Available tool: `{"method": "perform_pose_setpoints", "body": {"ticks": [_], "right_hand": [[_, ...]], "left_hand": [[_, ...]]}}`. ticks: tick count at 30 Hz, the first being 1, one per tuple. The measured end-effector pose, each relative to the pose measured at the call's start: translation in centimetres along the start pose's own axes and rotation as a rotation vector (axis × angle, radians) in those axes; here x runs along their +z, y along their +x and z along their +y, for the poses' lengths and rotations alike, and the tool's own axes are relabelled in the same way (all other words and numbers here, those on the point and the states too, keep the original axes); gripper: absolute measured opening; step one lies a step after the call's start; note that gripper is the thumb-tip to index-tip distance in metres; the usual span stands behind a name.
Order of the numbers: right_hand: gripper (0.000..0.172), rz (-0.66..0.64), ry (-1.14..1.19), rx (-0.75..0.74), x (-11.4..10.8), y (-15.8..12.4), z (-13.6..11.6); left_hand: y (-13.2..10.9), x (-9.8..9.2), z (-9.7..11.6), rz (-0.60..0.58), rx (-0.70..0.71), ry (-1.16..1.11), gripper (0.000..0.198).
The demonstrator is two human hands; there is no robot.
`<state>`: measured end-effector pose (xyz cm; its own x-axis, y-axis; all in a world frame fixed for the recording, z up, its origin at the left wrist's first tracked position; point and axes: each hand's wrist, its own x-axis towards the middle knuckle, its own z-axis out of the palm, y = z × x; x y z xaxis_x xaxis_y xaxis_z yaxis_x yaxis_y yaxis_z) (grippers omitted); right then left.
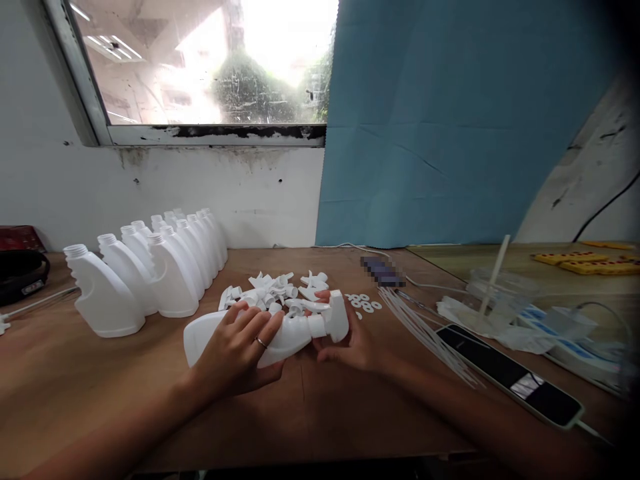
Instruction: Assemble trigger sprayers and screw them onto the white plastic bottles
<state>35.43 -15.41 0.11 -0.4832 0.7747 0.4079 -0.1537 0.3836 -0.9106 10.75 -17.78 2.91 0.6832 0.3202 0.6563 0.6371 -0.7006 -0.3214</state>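
Note:
A white plastic spray bottle [203,333] lies on its side in the air just above the table, its base to the left. My left hand [240,347] is wrapped round the bottle's body, a ring on one finger. At the right end, a white trigger spray head [339,317] sits at the bottle's neck. My right hand [350,343] grips this head, its fingers partly hidden behind it. Whether the head is fully screwed on I cannot tell. Behind the bottle lies a pile of white spray-head parts [270,287], and small white washers [365,303] lie right of it.
Rows of upright white bottles without heads [175,280] stand at the left. Thin white tubes [425,333] lie at the right, beside a phone [510,373] on a cable. Farther right are a power strip [565,347] and a clear plastic tub [500,287].

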Motion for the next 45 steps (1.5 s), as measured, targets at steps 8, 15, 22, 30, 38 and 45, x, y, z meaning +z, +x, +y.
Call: {"method": "perform_pose_setpoints", "body": {"ticks": [8, 15, 22, 30, 38, 45], "right_hand": [[0.070, -0.153, -0.088, -0.176, -0.3, 0.7, 0.3], [0.042, -0.058, -0.277, -0.302, 0.1, 0.2, 0.3], [0.038, -0.050, -0.208, -0.226, 0.1, 0.2, -0.7], [0.068, 0.114, 0.048, 0.058, 0.0, 0.4, -1.7], [0.058, 0.349, 0.133, -0.046, -1.9, 2.8, -4.2], [0.063, 0.150, 0.066, 0.123, 2.9, 4.1, -2.8]], "left_hand": [[0.0, -0.2, 0.2, 0.013, 0.053, -0.056, 0.052], [-0.1, 0.2, 0.3, 0.006, 0.113, -0.051, 0.054], [-0.1, 0.3, 0.4, 0.019, 0.107, -0.044, 0.053], [0.2, -0.5, -0.7, 0.011, -0.006, -0.041, 0.077], [-0.2, -0.1, -2.6, -0.005, -0.338, -0.188, 0.085], [-0.2, 0.9, -1.4, 0.088, -0.366, -0.258, 0.090]]}}
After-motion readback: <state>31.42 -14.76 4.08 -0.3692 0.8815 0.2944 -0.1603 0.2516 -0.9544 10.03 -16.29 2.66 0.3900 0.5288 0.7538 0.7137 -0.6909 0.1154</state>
